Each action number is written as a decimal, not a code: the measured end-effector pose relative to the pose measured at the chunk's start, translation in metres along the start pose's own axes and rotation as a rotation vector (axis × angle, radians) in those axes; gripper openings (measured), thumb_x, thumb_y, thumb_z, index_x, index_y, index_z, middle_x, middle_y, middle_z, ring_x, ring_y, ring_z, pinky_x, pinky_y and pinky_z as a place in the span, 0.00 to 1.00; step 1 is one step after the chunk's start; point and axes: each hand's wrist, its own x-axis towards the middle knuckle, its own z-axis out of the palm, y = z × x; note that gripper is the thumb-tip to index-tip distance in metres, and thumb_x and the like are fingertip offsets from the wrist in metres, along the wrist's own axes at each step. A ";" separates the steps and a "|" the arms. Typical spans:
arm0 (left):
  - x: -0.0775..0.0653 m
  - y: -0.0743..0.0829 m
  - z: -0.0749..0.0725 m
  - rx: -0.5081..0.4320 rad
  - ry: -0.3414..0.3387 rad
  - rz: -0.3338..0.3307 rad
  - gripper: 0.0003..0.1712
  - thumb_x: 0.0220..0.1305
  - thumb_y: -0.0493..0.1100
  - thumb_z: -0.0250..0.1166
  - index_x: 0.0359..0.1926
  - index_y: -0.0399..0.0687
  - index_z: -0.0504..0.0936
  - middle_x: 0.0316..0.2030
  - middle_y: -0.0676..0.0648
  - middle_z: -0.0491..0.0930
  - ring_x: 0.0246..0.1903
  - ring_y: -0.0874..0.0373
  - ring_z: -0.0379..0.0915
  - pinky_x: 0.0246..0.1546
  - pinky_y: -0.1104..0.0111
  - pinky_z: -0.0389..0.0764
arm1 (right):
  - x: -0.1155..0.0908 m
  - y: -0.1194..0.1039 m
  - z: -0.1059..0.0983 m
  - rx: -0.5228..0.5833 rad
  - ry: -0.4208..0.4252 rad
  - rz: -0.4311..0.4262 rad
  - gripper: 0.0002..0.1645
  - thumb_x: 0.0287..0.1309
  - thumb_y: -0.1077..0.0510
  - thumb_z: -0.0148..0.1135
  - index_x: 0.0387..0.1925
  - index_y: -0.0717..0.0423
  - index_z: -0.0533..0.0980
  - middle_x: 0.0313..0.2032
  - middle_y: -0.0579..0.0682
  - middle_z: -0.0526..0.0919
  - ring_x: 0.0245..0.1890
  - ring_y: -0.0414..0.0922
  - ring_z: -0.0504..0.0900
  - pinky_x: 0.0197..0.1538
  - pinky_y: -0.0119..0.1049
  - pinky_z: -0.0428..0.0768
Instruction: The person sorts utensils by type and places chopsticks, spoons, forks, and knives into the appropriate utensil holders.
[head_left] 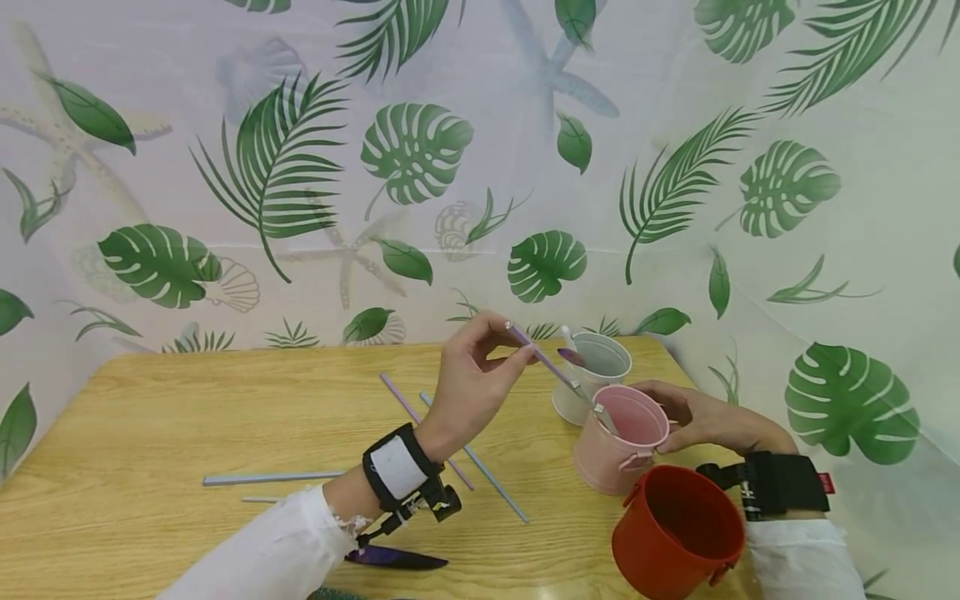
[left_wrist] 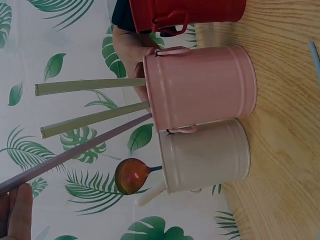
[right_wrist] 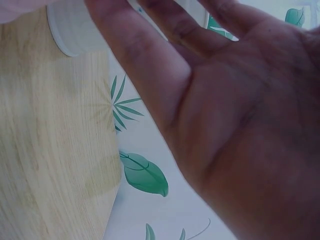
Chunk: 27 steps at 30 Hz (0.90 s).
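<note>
Purple straw (left_wrist: 75, 151), one, slender: pinched, we note, between thumb and fingers of the left hand (head_left: 476, 371), at centre of the head view. Long axis: slanting from the grip toward the lower right, far end at the mouth of the pink pail (head_left: 600, 458), right of centre. Right hand (head_left: 712, 417), one: curled round that pail's right side, the nearer hand to it. Pale green straws (left_wrist: 90, 86), two: projecting from the same mouth. Depth of the purple end: we cannot tell.
</note>
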 end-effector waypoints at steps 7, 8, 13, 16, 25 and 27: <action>0.008 -0.002 0.010 0.116 -0.034 -0.022 0.08 0.63 0.28 0.71 0.43 0.36 0.83 0.40 0.40 0.84 0.43 0.50 0.86 0.44 0.61 0.88 | -0.001 0.000 -0.002 0.001 -0.007 -0.005 0.46 0.59 0.63 0.69 0.76 0.59 0.59 0.70 0.64 0.68 0.65 0.45 0.74 0.63 0.40 0.79; 0.010 -0.003 0.011 0.126 -0.042 -0.027 0.08 0.63 0.29 0.71 0.43 0.36 0.83 0.40 0.40 0.85 0.43 0.51 0.86 0.44 0.61 0.88 | -0.002 0.000 -0.002 -0.001 -0.008 -0.007 0.46 0.59 0.63 0.69 0.76 0.59 0.59 0.70 0.64 0.68 0.65 0.45 0.74 0.63 0.40 0.79; 0.018 -0.006 0.019 0.150 -0.086 -0.049 0.09 0.63 0.30 0.72 0.44 0.36 0.85 0.40 0.41 0.87 0.42 0.55 0.87 0.44 0.64 0.88 | -0.002 0.001 -0.003 0.001 -0.019 -0.014 0.47 0.59 0.62 0.69 0.76 0.59 0.58 0.69 0.64 0.69 0.65 0.46 0.74 0.63 0.40 0.79; 0.021 -0.008 0.023 0.183 -0.119 -0.057 0.08 0.63 0.30 0.72 0.43 0.37 0.85 0.38 0.42 0.87 0.40 0.58 0.86 0.43 0.66 0.88 | -0.002 0.002 -0.004 0.006 -0.027 -0.021 0.47 0.59 0.62 0.68 0.76 0.60 0.58 0.70 0.64 0.68 0.66 0.47 0.74 0.63 0.41 0.79; 0.022 -0.016 0.033 0.248 -0.219 -0.086 0.08 0.63 0.29 0.72 0.42 0.38 0.85 0.37 0.43 0.87 0.37 0.64 0.85 0.39 0.70 0.87 | -0.005 0.004 -0.005 0.009 -0.027 -0.005 0.47 0.59 0.62 0.69 0.76 0.59 0.57 0.70 0.64 0.68 0.65 0.47 0.74 0.63 0.40 0.79; 0.022 -0.017 0.035 0.259 -0.235 -0.083 0.08 0.63 0.29 0.72 0.42 0.38 0.86 0.37 0.43 0.88 0.36 0.65 0.84 0.39 0.70 0.87 | -0.005 0.004 -0.005 0.005 -0.026 -0.002 0.47 0.59 0.62 0.69 0.76 0.59 0.57 0.70 0.64 0.68 0.65 0.47 0.75 0.63 0.40 0.79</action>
